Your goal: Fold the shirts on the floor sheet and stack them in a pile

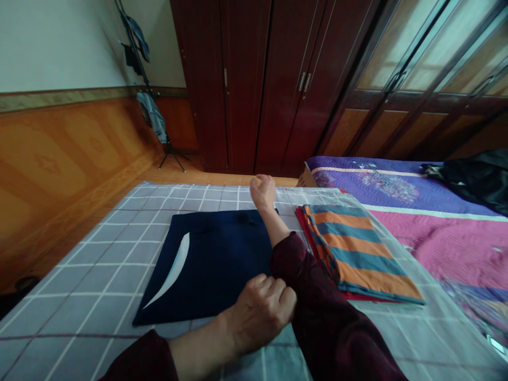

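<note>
My left hand (264, 309) is closed at the right forearm, its fingers gripping the dark maroon sleeve (291, 259). My right hand (263, 191) is stretched forward in a loose fist above the far edge of the bed, with nothing visible in it. Below and left of my arms lies a folded navy blue garment (218, 259) with a curved white stripe. Right of my right arm is a folded orange and teal striped garment (357, 243), resting on a red folded cloth (305, 225).
The garments lie on a grey checked bedsheet (115, 264). A second bed with a purple and pink cover (420, 233) adjoins on the right, a black garment (476, 180) on it. Dark red wardrobes (246, 95) and a coat stand (145, 79) stand behind.
</note>
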`<state>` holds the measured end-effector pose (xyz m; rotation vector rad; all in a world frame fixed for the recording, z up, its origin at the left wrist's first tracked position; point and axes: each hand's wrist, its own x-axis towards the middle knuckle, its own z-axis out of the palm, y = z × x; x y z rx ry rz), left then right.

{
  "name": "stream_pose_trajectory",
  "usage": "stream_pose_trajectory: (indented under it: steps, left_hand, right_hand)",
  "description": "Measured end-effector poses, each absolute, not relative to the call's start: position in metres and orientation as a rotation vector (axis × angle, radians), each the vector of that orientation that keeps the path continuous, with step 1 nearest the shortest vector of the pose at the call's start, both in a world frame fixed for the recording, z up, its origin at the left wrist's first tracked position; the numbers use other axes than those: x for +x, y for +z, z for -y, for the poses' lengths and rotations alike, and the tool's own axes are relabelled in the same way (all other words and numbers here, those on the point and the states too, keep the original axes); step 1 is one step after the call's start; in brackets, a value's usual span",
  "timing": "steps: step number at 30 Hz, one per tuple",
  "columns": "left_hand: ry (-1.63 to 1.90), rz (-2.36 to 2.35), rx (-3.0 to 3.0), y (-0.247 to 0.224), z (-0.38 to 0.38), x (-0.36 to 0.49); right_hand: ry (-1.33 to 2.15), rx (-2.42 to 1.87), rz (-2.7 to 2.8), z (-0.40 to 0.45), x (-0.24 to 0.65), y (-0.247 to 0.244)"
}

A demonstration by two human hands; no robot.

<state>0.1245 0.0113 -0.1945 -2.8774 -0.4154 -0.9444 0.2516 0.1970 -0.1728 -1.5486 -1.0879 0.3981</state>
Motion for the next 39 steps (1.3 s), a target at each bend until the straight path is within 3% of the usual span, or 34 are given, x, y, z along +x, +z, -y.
stream_pose_trajectory:
  steps: [3, 8, 13, 16, 23, 30, 35, 39]
  left_hand:
    - [-0.922, 0.651, -2.999, -0.216, -0.019, 0.118]
    - [-1.341, 0.889, -3.573, -0.221, -0.021, 0.131]
    - [-0.892, 0.621, -3.946, -0.207, 0.004, 0.113]
    - [-0.823, 0.585, -3.845, -0.194, 0.012, 0.103]
    - [-1.073, 0.921, -3.434, -0.182, 0.032, 0.141]
    - [-0.883, 0.133, -3.741, -0.170, 0.033, 0.135]
    - [-0.593, 0.909, -3.293, -0.193, -0.036, 0.071]
    - [-0.331, 1.020, -3.005, -0.240, -0.085, 0.029]
  right_hand:
    - [0.560, -1.448, 0.926, -0.210, 0.281, -0.153]
    - [0.778, -1.217, 0.797, -0.206, 0.302, -0.135]
    - [0.755, -1.198, 0.736, -0.189, 0.305, -0.140]
    - [0.654, -1.304, 0.746, -0.182, 0.292, -0.156]
    - [0.235, -1.612, 1.252, -0.169, 0.233, -0.187]
    - [-0.006, -1.692, 1.891, -0.147, 0.221, -0.196]
    - [-0.037, -1.761, 2.052, -0.090, 0.219, -0.211]
    - [-0.052, -1.726, 2.278, -0.043, 0.218, -0.241]
